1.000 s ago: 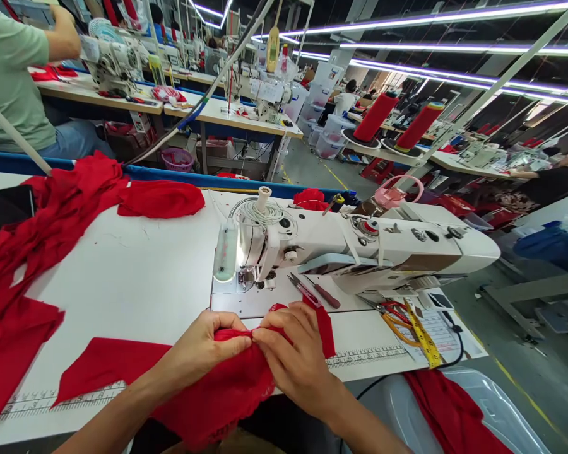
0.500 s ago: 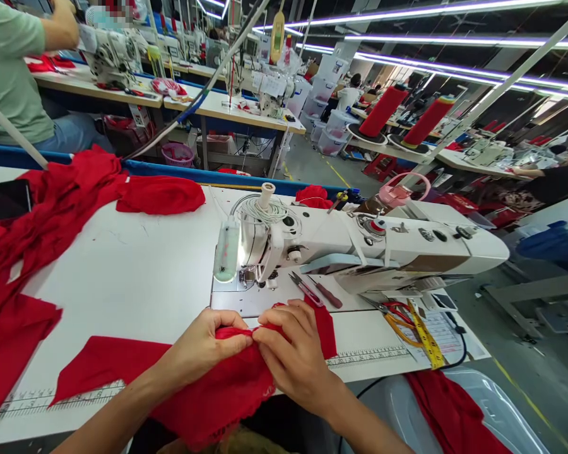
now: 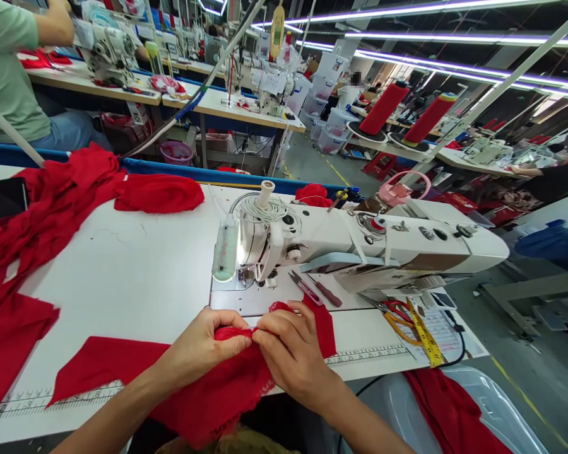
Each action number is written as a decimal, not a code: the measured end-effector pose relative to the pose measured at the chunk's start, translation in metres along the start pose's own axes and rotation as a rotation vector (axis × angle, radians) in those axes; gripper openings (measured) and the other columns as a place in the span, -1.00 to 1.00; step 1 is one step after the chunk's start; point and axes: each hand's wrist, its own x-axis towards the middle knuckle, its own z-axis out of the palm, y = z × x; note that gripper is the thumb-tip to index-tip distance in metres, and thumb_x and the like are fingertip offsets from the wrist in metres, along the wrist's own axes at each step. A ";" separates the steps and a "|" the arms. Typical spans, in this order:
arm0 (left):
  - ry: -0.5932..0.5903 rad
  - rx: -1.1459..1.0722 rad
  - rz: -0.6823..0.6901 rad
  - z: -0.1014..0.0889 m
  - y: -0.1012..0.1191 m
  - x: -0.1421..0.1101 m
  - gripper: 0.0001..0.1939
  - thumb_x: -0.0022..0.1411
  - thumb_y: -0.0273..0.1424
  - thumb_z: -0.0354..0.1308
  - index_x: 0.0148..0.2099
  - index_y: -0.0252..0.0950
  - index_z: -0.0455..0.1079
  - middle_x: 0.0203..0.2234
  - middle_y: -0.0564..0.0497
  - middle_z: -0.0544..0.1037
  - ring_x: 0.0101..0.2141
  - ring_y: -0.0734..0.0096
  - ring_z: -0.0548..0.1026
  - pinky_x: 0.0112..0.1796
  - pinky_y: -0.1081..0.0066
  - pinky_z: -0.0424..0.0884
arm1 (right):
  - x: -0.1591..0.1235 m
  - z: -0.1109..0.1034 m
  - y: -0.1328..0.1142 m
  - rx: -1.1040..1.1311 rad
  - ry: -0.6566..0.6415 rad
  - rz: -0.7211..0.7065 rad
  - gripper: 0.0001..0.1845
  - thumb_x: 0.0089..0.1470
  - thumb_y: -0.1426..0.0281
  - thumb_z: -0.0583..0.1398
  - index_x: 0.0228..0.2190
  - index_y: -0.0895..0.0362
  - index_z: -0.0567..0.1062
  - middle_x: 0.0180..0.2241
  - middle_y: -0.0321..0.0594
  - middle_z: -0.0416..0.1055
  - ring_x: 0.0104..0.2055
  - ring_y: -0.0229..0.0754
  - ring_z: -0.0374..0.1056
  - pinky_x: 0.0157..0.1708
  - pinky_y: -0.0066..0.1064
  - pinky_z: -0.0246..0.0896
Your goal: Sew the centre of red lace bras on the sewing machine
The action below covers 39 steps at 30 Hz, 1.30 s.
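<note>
My left hand [image 3: 203,347] and my right hand [image 3: 293,353] meet at the table's front edge, both pinching the same red fabric piece [image 3: 227,391], fingertips touching at its top fold. The cloth hangs over the edge toward my lap. Just beyond my hands stands the white sewing machine [image 3: 360,246], its needle area [image 3: 253,277] lit. Thread snips [image 3: 305,289] lie on the machine bed close to my right fingers.
A flat red cut piece [image 3: 99,369] lies left of my hands and a big heap of red cloth [image 3: 42,214] fills the table's left. Orange scissors and a yellow tape [image 3: 416,328] lie at right. A person in a green shirt [image 3: 4,69] sits at the far left.
My hands stay pinched on the red fabric, with only small finger shifts. The view has drifted slightly.
</note>
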 end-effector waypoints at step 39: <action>0.627 0.779 1.165 0.005 -0.050 -0.014 -0.75 0.19 -0.75 0.12 -0.24 -0.29 0.36 -0.46 0.03 0.38 -0.43 0.41 0.31 -0.40 0.37 0.27 | -0.012 0.014 -0.003 -0.049 0.220 -0.032 -0.91 0.24 0.57 0.15 -0.26 0.18 0.44 -0.42 -0.21 0.50 -0.34 -0.20 0.39 -0.06 -0.13 0.22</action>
